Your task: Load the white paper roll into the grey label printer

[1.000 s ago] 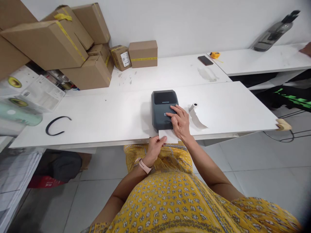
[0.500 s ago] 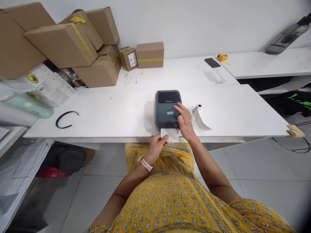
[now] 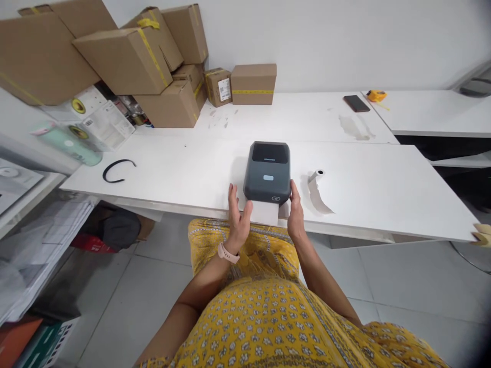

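Observation:
A dark grey label printer (image 3: 267, 176) stands near the front edge of the white table, its lid down. From its front slot a strip of white label paper (image 3: 263, 212) hangs over the table edge. My left hand (image 3: 238, 217) is open, fingers spread, beside the printer's front left corner and near the paper. At the front right corner is my right hand (image 3: 295, 212), fingers stretched along the printer's side; I cannot tell whether it touches. A small paper roll (image 3: 319, 174) with its loose tail curling forward lies to the right.
Cardboard boxes (image 3: 123, 61) are piled at the back left, with a mint bottle (image 3: 69, 143) and a black headband (image 3: 109, 171) in front. A phone (image 3: 356, 103) and a yellow tape measure (image 3: 376, 95) lie at the back right. The white table's front edge (image 3: 356, 232) runs close to me.
My left hand has let go of the label paper and opened. My right hand has come down from the printer's top to its right side. The view has shifted slightly.

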`<action>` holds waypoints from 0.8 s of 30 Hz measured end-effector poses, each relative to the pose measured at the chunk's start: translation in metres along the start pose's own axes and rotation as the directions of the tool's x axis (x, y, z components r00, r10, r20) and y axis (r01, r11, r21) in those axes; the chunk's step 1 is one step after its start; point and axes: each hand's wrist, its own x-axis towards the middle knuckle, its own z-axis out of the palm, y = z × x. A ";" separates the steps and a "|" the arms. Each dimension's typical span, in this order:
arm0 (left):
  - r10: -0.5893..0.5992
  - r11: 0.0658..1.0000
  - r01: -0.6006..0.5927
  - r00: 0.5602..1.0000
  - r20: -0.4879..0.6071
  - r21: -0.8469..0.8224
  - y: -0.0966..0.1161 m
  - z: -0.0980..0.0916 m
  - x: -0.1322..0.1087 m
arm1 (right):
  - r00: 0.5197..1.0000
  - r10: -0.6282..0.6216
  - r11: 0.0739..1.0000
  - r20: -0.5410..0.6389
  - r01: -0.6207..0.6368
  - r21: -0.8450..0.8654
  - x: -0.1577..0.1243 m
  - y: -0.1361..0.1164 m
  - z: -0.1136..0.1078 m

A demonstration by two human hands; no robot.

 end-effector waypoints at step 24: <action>0.196 0.962 -0.156 0.966 0.169 -0.224 0.040 -0.006 0.084 | 0.969 -0.224 0.971 -0.106 0.213 -0.106 0.054 -0.052 0.014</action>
